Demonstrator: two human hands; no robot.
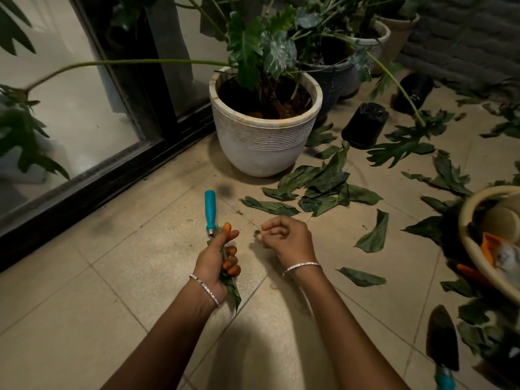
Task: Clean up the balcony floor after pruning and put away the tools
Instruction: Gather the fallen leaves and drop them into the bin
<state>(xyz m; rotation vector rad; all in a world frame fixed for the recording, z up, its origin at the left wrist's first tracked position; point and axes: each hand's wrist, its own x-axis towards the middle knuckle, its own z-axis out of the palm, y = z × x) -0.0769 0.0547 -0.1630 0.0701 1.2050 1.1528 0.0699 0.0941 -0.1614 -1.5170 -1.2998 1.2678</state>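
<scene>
Gathering cuttings (233, 289) into a tight left hand (218, 260) keeps the right hand (287, 237) free to pinch a small scrap (257, 234) off the balcony floor (126, 277). Many leaves (318, 190) lie scattered between the white pot (264, 142) and the basket (468, 246), seemingly their destination. A teal-handled tool (210, 209) sits just beyond the left hand; whether that hand grips it too cannot be told.

Left hand (215, 258) grips leaf bundle (233, 291), low over tiles. Right hand (285, 237) pinches small leaf scrap (257, 234). Teal-handled tool (210, 212) on floor just beyond left hand. Cut leaves (320, 187) scattered beside white pot (261, 142).
</scene>
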